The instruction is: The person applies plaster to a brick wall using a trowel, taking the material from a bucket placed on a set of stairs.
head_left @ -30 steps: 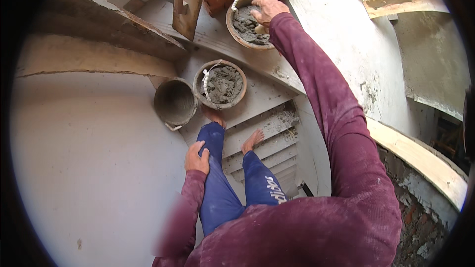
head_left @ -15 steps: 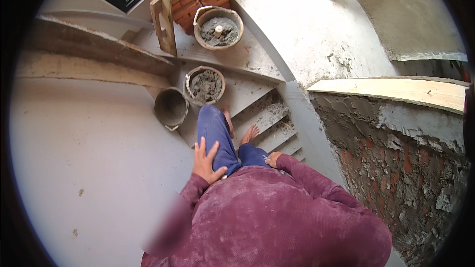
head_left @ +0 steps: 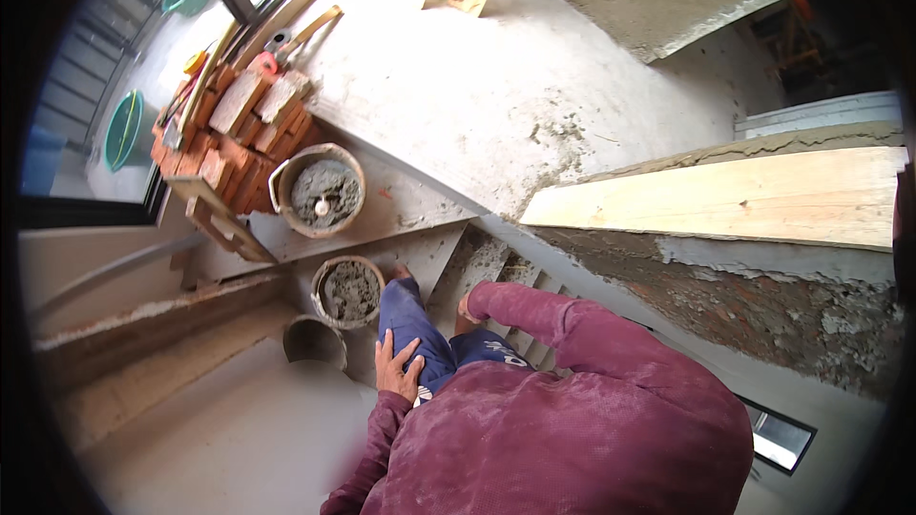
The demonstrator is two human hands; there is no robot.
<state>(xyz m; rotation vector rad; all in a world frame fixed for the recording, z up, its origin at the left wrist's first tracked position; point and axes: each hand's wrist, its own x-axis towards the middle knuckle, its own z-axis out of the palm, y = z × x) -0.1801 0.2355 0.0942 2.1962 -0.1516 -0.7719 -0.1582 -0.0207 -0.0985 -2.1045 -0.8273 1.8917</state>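
My left hand (head_left: pixel 399 368) lies on my left thigh, fingers spread over the blue trousers (head_left: pixel 426 339), holding nothing. Beyond my right knee, my right hand (head_left: pixel 467 308) hangs low beside the leg; the maroon sleeve covers most of it and its fingers cannot be made out. Ahead of my left knee stands a bucket (head_left: pixel 345 325) of grey mortar. A second mortar bucket (head_left: pixel 313 231), with a pale round handle end sticking up from the mix, sits one step higher. A dark bucket (head_left: pixel 315 341) is beside the nearer one, its inside partly seen.
Stairs (head_left: pixel 458 272) with mortar crumbs descend to the right of my feet. A brick stack (head_left: pixel 239 133) and a wooden float with a handle (head_left: pixel 218 219) stand at the far left. At right, a pale plank (head_left: pixel 725 198) tops a rough, part-plastered wall (head_left: pixel 763 310).
My view has swung right, bringing the window and plank further in. My right hand has left the thigh and reached forward and down beside the leg. My left hand stays on the thigh.
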